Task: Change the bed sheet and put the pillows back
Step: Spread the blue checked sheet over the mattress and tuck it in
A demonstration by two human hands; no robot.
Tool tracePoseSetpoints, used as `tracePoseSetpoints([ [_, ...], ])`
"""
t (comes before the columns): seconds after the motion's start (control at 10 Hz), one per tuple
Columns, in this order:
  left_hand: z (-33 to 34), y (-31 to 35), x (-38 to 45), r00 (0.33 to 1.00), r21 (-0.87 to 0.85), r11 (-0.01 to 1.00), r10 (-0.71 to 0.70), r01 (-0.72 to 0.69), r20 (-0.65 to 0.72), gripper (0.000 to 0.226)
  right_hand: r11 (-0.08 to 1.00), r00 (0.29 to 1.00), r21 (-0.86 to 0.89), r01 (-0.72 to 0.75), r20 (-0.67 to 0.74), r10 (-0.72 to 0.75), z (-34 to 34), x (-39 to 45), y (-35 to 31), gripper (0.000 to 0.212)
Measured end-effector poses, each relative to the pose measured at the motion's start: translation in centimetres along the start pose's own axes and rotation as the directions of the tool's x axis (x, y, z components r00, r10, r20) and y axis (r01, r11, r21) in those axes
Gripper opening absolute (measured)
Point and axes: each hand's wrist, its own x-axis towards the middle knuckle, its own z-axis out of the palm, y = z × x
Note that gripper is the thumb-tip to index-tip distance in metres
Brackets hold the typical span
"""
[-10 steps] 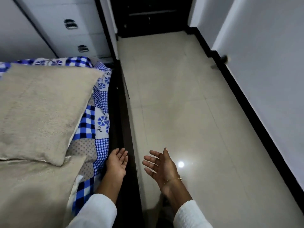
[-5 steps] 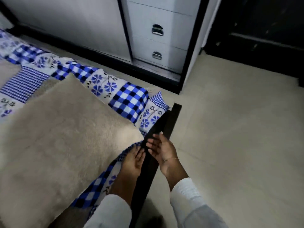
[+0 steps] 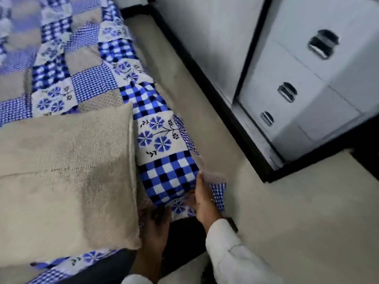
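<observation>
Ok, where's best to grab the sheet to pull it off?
Probably the loose corner of the sheet, from the floor side. It is already lifted off the mattress where the right hand holds it, while the pillow pins the sheet further in.

Pale beige tiled floor (image 3: 287,222) across the lower right of the frame. White cabinet (image 3: 307,111) at upper right, three drawers with chrome recessed handles (image 3: 287,92), edged in black trim (image 3: 221,103) along the base. Soft, even light.
</observation>
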Motion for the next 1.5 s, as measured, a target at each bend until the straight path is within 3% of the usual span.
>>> tracePoseSetpoints([
  [0.1,1.7,-2.2,1.5,0.985,-0.172,0.972,-0.168,0.159,-0.041,0.022,0.941,0.989,-0.317,0.114,-0.057,-0.139,-0.4,0.6,-1.3,0.061],
  [0.2,3.1,-2.6,1.7,0.981,-0.345,0.931,-0.165,0.121,-0.1,0.018,0.765,0.909,-0.553,0.329,-0.034,-0.415,-2.0,1.5,-1.4,0.04],
  [0.3,5.5,-3.4,1.3,0.92,-0.29,0.957,-0.094,-0.023,-0.381,0.02,0.677,0.911,-0.661,0.323,0.024,-0.412,-4.8,1.8,-0.9,0.033],
  [0.4,7.6,-3.5,0.7,0.864,-0.352,0.936,-0.162,-0.018,-0.476,0.025,0.606,0.934,-0.74,0.291,0.082,-0.349,-7.3,1.8,-0.8,0.033],
  [0.5,8.7,-3.4,1.0,0.873,-0.436,0.9,-0.227,0.018,-0.432,0.026,0.685,0.964,-0.685,0.249,0.109,-0.241,-7.0,3.4,-2.0,0.031],
  [0.6,10.6,-3.2,1.7,0.888,-0.683,0.726,-0.362,0.079,-0.282,0.025,0.767,0.932,-0.583,0.269,-0.043,-0.359,-6.0,5.9,-4.7,0.025],
  [0.7,12.9,-4.0,2.7,0.896,-0.796,0.603,-0.378,0.047,-0.234,0.029,0.647,0.873,-0.646,0.406,0.066,-0.482,-3.7,7.5,-7.7,0.041],
  [0.8,14.3,-4.7,3.3,0.885,-0.817,0.569,-0.422,0.09,-0.196,0.044,0.511,0.792,-0.616,0.599,0.36,-0.494,-0.4,8.0,-9.4,0.06],
  [0.9,16.4,-4.0,3.1,0.885,-0.816,0.575,-0.406,0.053,-0.229,0.044,0.358,0.628,-0.541,0.761,0.473,-0.618,0.5,8.5,-10.1,0.042],
  [1.0,17.5,-3.2,3.2,0.9,-0.851,0.526,-0.373,0.007,-0.224,0.05,0.187,0.557,-0.607,0.772,0.505,-0.659,-0.1,9.3,-11.5,0.035],
  [1.1,16.6,-3.7,3.2,0.829,-0.753,0.656,-0.449,0.052,-0.334,0.035,0.229,0.661,-0.666,0.71,0.519,-0.542,0.5,9.9,-12.6,0.028],
  [1.2,13.5,-4.7,2.9,0.668,-0.614,0.784,-0.41,-0.09,-0.621,0.02,0.473,0.793,-0.657,0.587,0.35,-0.498,0.2,8.9,-12.6,0.028],
  [1.3,8.3,-4.3,2.7,0.492,-0.468,0.801,-0.257,-0.373,-0.832,0.026,0.64,0.836,-0.577,0.507,0.148,-0.529,-2.9,6.4,-9.9,0.029],
  [1.4,4.8,-2.0,2.2,0.518,-0.434,0.745,-0.139,-0.507,-0.844,0.028,0.776,0.885,-0.431,0.461,0.283,-0.369,-5.8,1.6,-4.2,0.029],
  [1.5,2.7,-0.5,2.8,0.654,-0.459,0.751,-0.047,-0.475,-0.755,0.046,0.989,0.966,-0.147,-0.028,0.252,0.065,-5.8,0.8,0.1,0.038],
])
